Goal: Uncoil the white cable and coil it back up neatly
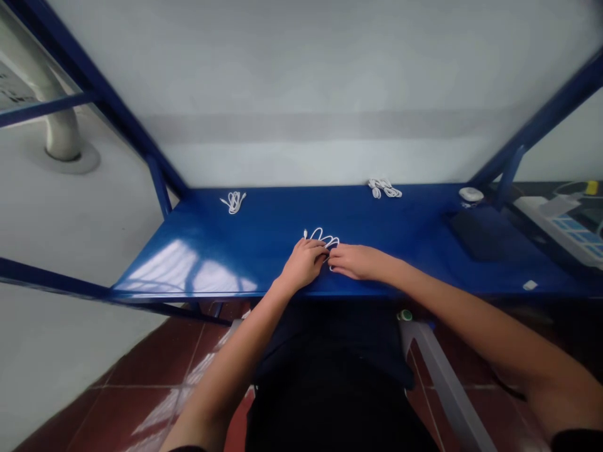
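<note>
White cable (323, 237) — loosely looped, it lies near the front edge of the blue bench (282, 216), about midway along. The left hand (304, 263) and right hand (358, 260) meet on it, fingers curled in, grasping the loops; how tightly cannot be told. Two more white bundles lie along the back edge — one (233, 201) left of centre, one (384, 188) right of it. Toward the back right corner sits a round white puck (471, 194), with a black pad (480, 235) just in front.
</note>
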Demonstrator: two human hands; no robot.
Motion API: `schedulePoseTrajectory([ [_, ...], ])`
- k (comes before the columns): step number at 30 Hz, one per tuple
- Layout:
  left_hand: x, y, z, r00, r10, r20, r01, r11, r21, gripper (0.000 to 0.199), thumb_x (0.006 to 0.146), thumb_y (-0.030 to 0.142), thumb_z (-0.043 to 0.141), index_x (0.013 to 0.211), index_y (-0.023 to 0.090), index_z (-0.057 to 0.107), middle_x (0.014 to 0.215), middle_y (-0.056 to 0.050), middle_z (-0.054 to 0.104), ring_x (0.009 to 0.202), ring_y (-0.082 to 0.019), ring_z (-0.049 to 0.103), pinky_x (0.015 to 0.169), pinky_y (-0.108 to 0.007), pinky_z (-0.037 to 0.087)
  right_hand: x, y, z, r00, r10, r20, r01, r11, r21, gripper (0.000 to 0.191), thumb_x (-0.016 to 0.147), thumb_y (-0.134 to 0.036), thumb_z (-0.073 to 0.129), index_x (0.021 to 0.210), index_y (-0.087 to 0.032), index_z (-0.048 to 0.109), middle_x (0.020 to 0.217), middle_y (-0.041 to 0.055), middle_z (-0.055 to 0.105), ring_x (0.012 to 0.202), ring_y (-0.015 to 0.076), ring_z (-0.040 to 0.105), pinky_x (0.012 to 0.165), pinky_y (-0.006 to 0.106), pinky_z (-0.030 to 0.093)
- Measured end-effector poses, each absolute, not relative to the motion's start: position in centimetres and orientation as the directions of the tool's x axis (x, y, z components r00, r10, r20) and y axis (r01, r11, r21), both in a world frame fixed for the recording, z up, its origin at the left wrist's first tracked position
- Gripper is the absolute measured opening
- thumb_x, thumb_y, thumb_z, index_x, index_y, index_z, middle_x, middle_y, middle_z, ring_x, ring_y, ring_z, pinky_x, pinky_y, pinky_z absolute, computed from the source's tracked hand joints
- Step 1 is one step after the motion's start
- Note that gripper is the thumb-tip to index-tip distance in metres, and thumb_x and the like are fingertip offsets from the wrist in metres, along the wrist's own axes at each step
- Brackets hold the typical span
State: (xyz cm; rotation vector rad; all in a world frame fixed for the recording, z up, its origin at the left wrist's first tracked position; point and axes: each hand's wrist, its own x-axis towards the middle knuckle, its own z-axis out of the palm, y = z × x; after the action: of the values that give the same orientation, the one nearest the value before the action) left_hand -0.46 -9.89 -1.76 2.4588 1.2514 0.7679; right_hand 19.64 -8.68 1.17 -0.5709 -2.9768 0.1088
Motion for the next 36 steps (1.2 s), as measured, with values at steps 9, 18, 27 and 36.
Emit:
schedulePoseTrajectory([
  [9,-0.4,-10.1,-1.7,0.508,0.800,0.319,0.663,-0.599,0.449,0.025,0.092,0.020,0.047,0.100,0.022,0.071,0.115,-0.005,0.068,0.109,-0.021,0.058,0.102,-0.041,0.040,18.8,-10.2,1.0,-0.929,0.370,-0.009,0.364,0.919,0.152,0.022,0.093,-0.010,0.044,0.097,-0.014,0.065,0.097,0.0102,0.064,0.086,0.0208,0.055,0.072,0.032,0.047],
  [18,-0.3,-10.2,-1.8,0.498,0.809,0.312,0.673,-0.587,0.449,0.028,0.089,0.017,0.048,0.100,0.024,0.072,0.118,-0.005,0.066,0.112,-0.022,0.056,0.104,-0.042,0.039,18.5,-10.5,1.3,-0.921,0.389,-0.027,0.386,0.918,0.090,0.024,0.089,-0.004,0.043,0.096,-0.014,0.064,0.096,0.0110,0.064,0.090,0.0220,0.056,0.076,0.033,0.048],
  [27,-0.4,-10.2,-1.6,0.487,0.818,0.306,0.659,-0.574,0.486,0.025,0.091,0.018,0.049,0.104,0.024,0.070,0.117,-0.006,0.067,0.114,-0.022,0.057,0.106,-0.044,0.038,19.9,-11.2,-0.1,-0.805,0.566,0.179,0.570,0.821,-0.030,0.026,0.098,-0.022,0.038,0.110,-0.014,0.061,0.103,0.0141,0.060,0.093,0.0227,0.059,0.076,0.034,0.052],
  [36,-1.1,-10.5,-1.5,0.455,0.832,0.318,0.665,-0.555,0.499,0.045,0.089,0.020,0.054,0.134,0.023,0.051,0.144,-0.011,0.046,0.135,-0.025,0.042,0.111,-0.046,0.037,24.1,-10.4,0.3,-0.734,0.618,0.280,0.605,0.783,-0.144,0.025,0.096,-0.025,0.047,0.112,-0.021,0.066,0.112,0.0109,0.062,0.098,0.0228,0.057,0.083,0.038,0.052],
])
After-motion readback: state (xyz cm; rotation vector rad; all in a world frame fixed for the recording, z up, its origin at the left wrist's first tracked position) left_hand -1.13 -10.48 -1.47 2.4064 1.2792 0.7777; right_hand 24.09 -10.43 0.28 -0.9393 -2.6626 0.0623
